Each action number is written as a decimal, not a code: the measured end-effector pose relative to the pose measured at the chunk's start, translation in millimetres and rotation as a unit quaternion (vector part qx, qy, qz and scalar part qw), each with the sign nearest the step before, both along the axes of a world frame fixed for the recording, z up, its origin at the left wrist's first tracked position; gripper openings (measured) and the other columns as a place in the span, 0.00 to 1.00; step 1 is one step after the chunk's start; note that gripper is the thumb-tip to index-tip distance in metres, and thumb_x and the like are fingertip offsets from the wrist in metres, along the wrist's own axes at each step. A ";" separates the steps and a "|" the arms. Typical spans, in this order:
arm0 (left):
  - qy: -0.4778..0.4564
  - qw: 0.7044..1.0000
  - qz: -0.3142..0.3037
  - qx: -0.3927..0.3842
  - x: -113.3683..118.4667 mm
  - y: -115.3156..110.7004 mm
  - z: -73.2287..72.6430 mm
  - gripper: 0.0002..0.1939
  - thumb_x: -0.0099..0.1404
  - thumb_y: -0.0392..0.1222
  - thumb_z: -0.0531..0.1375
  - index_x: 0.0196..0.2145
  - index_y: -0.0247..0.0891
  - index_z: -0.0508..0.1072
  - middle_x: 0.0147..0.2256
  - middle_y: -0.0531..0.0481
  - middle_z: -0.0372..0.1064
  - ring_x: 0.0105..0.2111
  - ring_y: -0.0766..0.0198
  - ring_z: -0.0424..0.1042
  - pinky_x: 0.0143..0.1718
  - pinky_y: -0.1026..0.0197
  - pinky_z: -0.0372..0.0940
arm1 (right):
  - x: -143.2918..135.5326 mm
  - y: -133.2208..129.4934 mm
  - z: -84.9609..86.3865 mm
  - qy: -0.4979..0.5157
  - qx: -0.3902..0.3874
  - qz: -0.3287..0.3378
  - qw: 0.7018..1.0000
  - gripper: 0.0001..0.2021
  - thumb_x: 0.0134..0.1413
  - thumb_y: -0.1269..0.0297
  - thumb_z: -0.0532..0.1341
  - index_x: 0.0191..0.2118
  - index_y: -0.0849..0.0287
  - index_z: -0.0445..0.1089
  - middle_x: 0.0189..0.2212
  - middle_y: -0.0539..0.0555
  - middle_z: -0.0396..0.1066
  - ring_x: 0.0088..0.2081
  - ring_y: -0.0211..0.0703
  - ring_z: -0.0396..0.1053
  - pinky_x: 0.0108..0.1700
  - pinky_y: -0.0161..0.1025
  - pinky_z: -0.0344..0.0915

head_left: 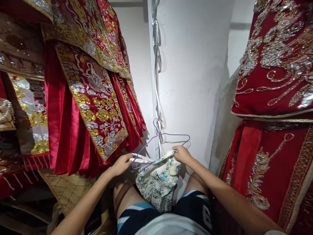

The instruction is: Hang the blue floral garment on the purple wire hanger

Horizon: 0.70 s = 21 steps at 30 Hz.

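A white garment with a green, blue and yellow print point(157, 182) hangs between my hands, low in front of the wall. My left hand point(121, 164) pinches the left end of its upper edge. At the other end, my right hand point(180, 154) grips the right side of the same edge. A purple wire hanger point(148, 141) has its hook up by a white cable; its left arm passes at the garment's opening, while its right arm sticks out above my right hand.
Red garments with gold and silver embroidery point(97, 98) hang on the left. More red beaded garments point(276, 71) hang on the right. A white cable point(156, 71) runs down the pale wall point(190, 71). My knees are below.
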<state>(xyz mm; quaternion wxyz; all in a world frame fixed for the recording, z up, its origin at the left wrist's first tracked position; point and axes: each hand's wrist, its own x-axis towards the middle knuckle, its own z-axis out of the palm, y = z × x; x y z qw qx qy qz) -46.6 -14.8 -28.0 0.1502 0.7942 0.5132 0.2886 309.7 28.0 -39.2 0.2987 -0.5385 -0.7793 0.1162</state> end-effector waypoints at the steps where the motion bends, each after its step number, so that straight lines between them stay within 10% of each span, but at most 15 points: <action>1: 0.032 0.999 -0.012 -0.029 1.2 -3.8 2.8 0.15 0.57 0.49 0.55 0.30 0.38 0.76 0.34 0.46 0.77 0.37 0.54 0.73 0.43 0.57 0.67 | 1.7 -0.6 1.7 -0.004 -0.001 -0.002 1.000 0.11 0.43 0.74 0.57 0.29 0.58 0.77 0.29 0.55 0.77 0.34 0.46 0.70 0.31 0.34 0.52; 12: 0.195 0.969 -0.046 -0.147 2.1 -50.7 40.9 0.13 0.57 0.48 0.56 0.29 0.39 0.77 0.40 0.46 0.77 0.39 0.53 0.74 0.43 0.59 0.64 | -7.8 -18.0 -11.4 0.041 -0.003 -0.027 0.999 0.11 0.44 0.73 0.57 0.30 0.57 0.77 0.31 0.54 0.78 0.35 0.46 0.71 0.31 0.33 0.52; 21: 0.321 0.937 0.036 -0.136 22.4 -60.9 29.5 0.13 0.59 0.49 0.56 0.32 0.39 0.76 0.33 0.42 0.77 0.32 0.51 0.75 0.33 0.57 0.62 | -9.6 -29.2 -11.3 0.037 -0.010 -0.042 0.998 0.10 0.44 0.72 0.58 0.31 0.57 0.77 0.30 0.54 0.78 0.33 0.45 0.71 0.29 0.34 0.51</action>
